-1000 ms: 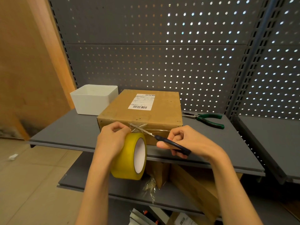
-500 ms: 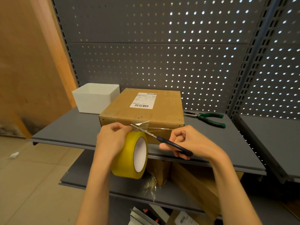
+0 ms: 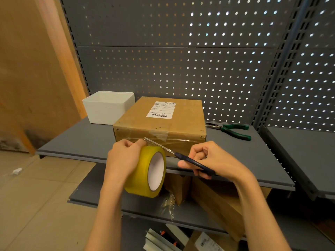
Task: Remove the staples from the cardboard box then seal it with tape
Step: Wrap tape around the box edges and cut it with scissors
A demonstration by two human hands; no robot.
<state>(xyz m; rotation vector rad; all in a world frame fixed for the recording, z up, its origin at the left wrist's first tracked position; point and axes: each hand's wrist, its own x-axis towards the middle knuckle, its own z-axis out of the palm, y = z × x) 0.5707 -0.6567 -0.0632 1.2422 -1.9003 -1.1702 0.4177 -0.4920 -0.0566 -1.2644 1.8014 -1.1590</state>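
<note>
A closed cardboard box (image 3: pixel 163 124) with a white shipping label lies on the grey shelf (image 3: pixel 76 140). Clear tape runs along its front top edge and down the front face. My left hand (image 3: pixel 123 158) grips a yellow tape roll (image 3: pixel 147 172) in front of the box, just below the shelf's front edge. My right hand (image 3: pixel 212 160) holds dark-handled scissors (image 3: pixel 181 157). Their blades reach left to the tape strip between roll and box, the tips right beside my left thumb.
A white plastic bin (image 3: pixel 108 107) stands left of the box. Green-handled pliers (image 3: pixel 233 129) lie on the shelf to its right. Below, a lower shelf holds more cardboard boxes (image 3: pixel 217 201) and crumpled clear tape (image 3: pixel 168 201). A perforated metal panel closes the back.
The scissor blades have closed on the tape strip between roll and box. Both hands stay nearly where they were.
</note>
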